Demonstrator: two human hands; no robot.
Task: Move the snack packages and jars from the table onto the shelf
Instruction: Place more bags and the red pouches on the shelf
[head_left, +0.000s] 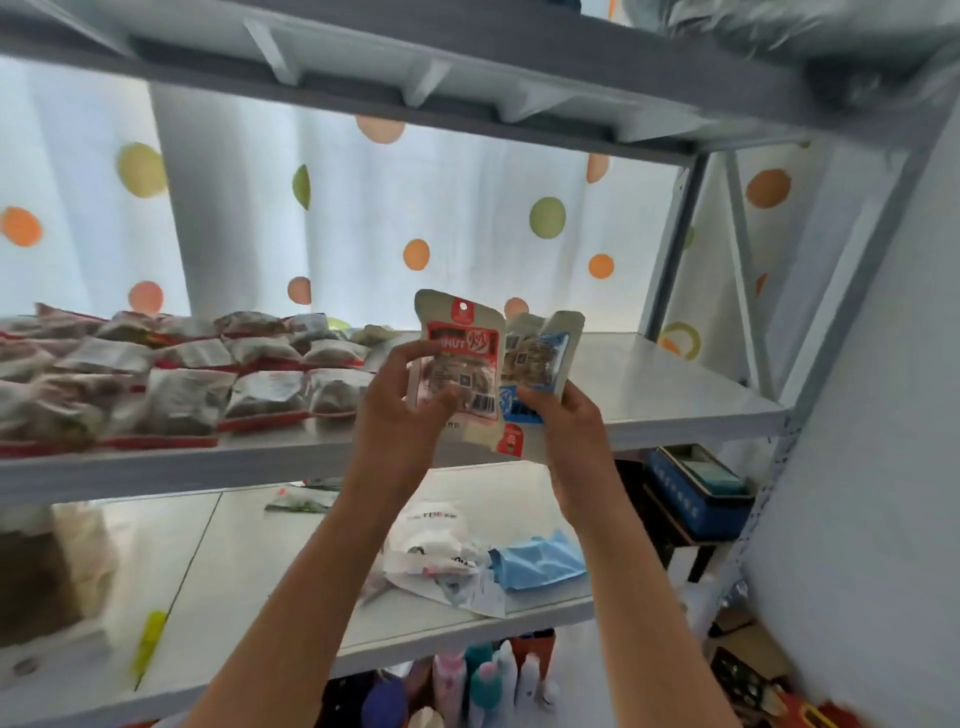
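My left hand (402, 410) grips a red-labelled nut packet (460, 358), held upright in front of the middle shelf board (665, 384). My right hand (563, 421) holds a blue-labelled snack packet (540, 364) right beside it, the two packets touching edge to edge. Another red-marked packet edge (511, 439) shows below them, between my hands. Several rows of similar red-edged snack packets (171, 374) lie flat on the left half of the same shelf.
The shelf's right half is bare metal. Above runs the upper shelf board (415, 67). The lower shelf (249, 566) carries white bags (436, 545), a blue cloth (540, 564) and a yellow pen (148, 642). A blue box (696, 493) and bottles (478, 680) stand lower down.
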